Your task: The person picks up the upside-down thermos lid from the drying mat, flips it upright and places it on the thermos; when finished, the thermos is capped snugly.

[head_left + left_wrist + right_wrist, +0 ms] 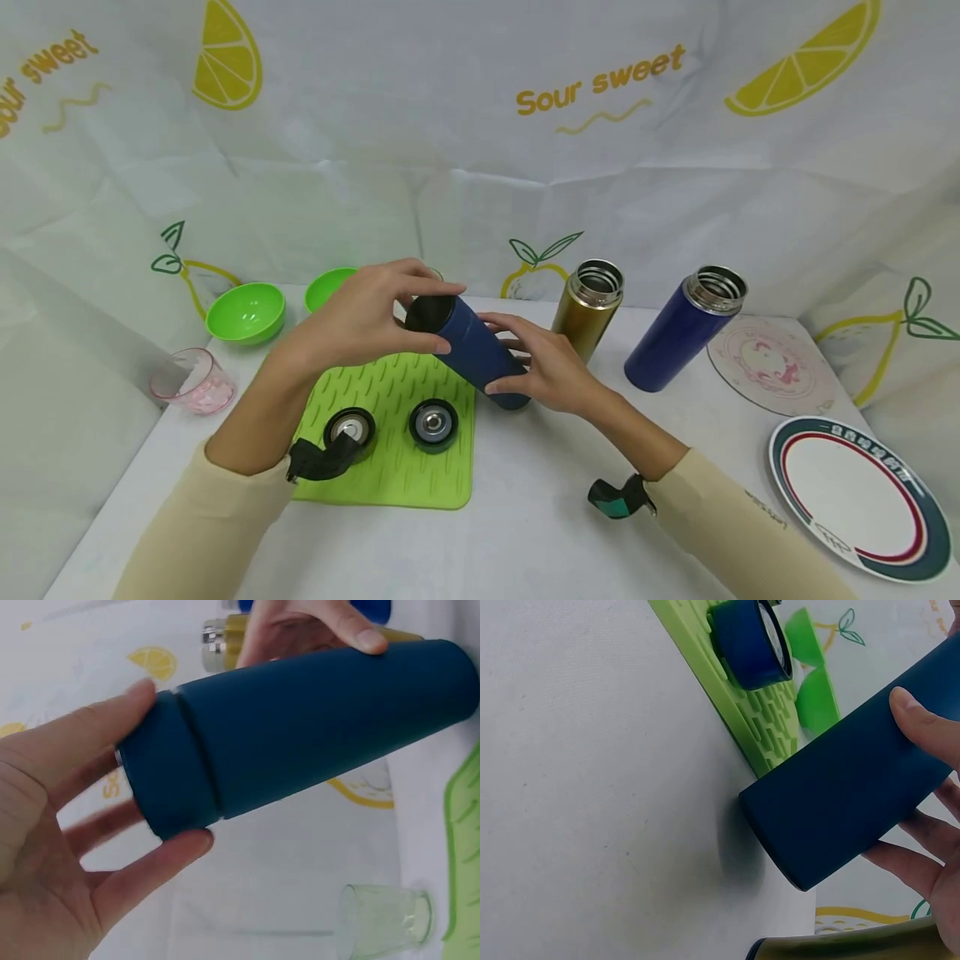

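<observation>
A dark blue thermos bottle [480, 354] leans toward the left hand, its base low over the white table. The left hand [367, 317] grips the bottle's lid [169, 769] between thumb and fingers at the upper end. A thin seam between lid and body shows in the left wrist view. Lower down, the right hand [551, 371] holds the body with its thumb on the near side and fingers on the far side. On the green mat [397, 487] lie two round caps, one black-rimmed [350, 427] and one grey-centred [433, 423].
A gold bottle [587, 312] and a blue bottle [678, 333], both lidless, stand behind the right hand. Farther right are a round pink-printed mat [772, 367] and a white plate [855, 492]. Green bowls [246, 312] and a pink cup [197, 383] stand at left.
</observation>
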The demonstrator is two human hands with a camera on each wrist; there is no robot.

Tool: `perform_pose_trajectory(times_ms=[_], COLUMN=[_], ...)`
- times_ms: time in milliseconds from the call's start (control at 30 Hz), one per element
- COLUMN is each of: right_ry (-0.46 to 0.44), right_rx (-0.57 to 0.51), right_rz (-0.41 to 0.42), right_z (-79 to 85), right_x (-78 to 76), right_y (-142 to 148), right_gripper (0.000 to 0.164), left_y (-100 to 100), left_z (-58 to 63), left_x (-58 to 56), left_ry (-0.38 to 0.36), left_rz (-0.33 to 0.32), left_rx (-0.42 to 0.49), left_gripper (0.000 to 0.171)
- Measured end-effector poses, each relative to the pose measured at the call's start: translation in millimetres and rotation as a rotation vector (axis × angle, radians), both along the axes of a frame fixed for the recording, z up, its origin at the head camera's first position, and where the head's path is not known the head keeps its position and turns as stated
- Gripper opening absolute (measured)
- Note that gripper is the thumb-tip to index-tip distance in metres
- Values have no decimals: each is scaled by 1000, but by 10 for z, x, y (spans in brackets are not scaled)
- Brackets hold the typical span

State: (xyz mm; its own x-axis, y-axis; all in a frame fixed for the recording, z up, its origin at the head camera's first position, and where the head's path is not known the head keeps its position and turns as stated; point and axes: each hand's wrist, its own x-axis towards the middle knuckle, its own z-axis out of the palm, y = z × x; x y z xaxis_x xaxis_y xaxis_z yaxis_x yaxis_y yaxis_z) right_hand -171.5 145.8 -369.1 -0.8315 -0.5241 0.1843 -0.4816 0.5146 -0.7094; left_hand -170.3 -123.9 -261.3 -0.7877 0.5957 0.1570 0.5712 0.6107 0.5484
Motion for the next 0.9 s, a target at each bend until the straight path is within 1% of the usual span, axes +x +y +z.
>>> perform_pose_trajectory(times_ms=[67,133,233,400,567,900], right_ry=[8,16,24,47,74,69], right_rx=[8,15,24,21,22,32], right_rz=[-3,-4,-6,11,36,58], right_z=[-1,0,4,15,18,9], right_x=[7,18,35,57,57,29], right_y=[5,9,9,1,-7,11], right_gripper=[90,89,89,89,88,88], left_y=[-30,-52,-66,-83,-110,-108], left_z=[17,31,35,26,19,26], left_x=[-2,-2,-7,-23,-33,-47], left_ry=[-31,-63,-73,-91,-122,-149], left_rz=[-70,-125,-184,-257,-294,-302], left_rx=[30,46,54,91,99,74], left_gripper=[60,60,58,57,55,55])
